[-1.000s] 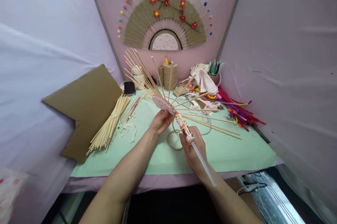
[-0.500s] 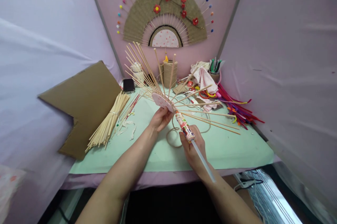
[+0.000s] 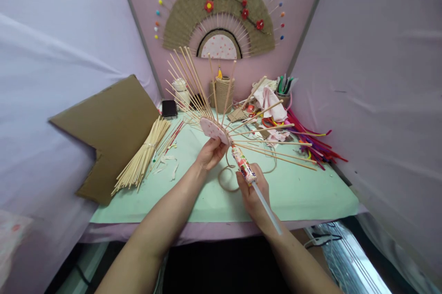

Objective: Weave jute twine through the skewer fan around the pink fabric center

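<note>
My left hand [image 3: 211,152] pinches the lower edge of a half-round, pink-spotted fabric piece [image 3: 211,129]. Thin wooden sticks [image 3: 264,113] fan out from its curved edge, up to the left and out to the right. In my right hand [image 3: 254,190] is a hot glue gun [image 3: 244,164] with a patterned barrel, my fingers wrapped round its grip. A clear glue stick [image 3: 267,208] sticks out of its back end. The nozzle is at the right end of the curved edge, by the stick bases; whether it touches cannot be told. A loop of brown cord [image 3: 226,181] hangs below.
A tied bundle of sticks [image 3: 143,155] and a cut cardboard sheet [image 3: 110,132] lie on the left. Behind stand a twine spool [image 3: 225,96] and a black phone-like object [image 3: 169,108]. Pipe cleaners [image 3: 312,139] and fabric scraps [image 3: 272,105] are right. A finished fan [image 3: 221,13] hangs on the wall.
The fan piece has tilted slightly, its right-hand sticks swinging a little upward. The glue gun stays at the same edge in my right hand. The camera view has shifted slightly.
</note>
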A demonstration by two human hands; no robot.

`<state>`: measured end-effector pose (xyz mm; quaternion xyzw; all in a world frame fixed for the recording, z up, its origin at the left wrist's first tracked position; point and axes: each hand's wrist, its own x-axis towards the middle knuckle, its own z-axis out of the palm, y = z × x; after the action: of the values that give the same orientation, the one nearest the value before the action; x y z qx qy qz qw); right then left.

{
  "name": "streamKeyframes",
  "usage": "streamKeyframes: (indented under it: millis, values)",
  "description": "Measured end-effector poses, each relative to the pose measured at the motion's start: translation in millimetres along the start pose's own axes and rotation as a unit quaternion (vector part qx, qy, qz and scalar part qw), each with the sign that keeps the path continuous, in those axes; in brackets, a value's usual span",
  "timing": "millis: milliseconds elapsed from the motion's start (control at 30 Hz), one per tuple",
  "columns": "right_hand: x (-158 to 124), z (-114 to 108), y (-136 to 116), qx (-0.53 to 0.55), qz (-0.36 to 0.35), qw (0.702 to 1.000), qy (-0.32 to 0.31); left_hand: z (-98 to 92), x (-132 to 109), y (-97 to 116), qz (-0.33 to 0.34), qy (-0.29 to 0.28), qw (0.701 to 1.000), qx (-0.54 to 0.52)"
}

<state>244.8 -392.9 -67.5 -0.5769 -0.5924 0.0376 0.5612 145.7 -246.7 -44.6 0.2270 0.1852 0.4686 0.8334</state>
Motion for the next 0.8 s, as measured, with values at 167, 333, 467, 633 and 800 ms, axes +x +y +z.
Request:
streamKeyframes:
  millis: [167,333,467,633,800]
  values:
    - [-2,1,1,-0.011,0.002,1.000,-0.002,2.3,-1,1,-0.005,0.016,1.000,-0.021]
    - [-2,0,2,-0.005,0.001,1.000,0.004,2.7,-1,1,-0.001,0.016,1.000,-0.025]
    - [-2,0,3,-0.003,0.007,1.000,0.002,1.6,0,0,-0.002,0.011,1.000,-0.018]
    - [-2,2,6,-0.021,0.007,1.000,-0.001,0.8,0,-1,0.002,0.007,1.000,-0.024]
    - [1,-14,11,-0.110,0.045,0.991,-0.054,3.1,-1,1,-0.005,0.015,1.000,-0.023]
